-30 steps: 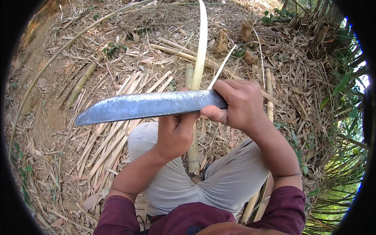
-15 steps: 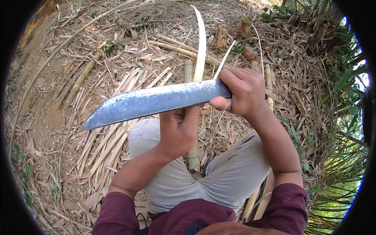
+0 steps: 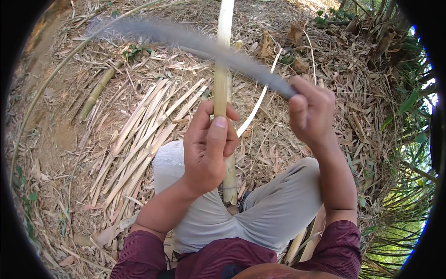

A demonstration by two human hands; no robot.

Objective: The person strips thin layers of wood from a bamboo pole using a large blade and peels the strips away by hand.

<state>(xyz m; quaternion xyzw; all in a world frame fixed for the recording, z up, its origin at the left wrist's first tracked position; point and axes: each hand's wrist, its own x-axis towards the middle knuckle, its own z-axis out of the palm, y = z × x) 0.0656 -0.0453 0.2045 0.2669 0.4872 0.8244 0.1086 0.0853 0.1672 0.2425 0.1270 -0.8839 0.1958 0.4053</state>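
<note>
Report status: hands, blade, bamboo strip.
Left hand shut on upright bamboo strip. Right hand shut on handle of long knife, blade motion-blurred, crossing the strip. Pile of split strips lies apart on the ground, left.

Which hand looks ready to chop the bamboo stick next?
The right hand, probably. It grips the big knife, whose blade is blurred and raised across the bamboo strip. The left hand is wrapped around that strip, holding it upright, so it steadies rather than cuts.
</note>
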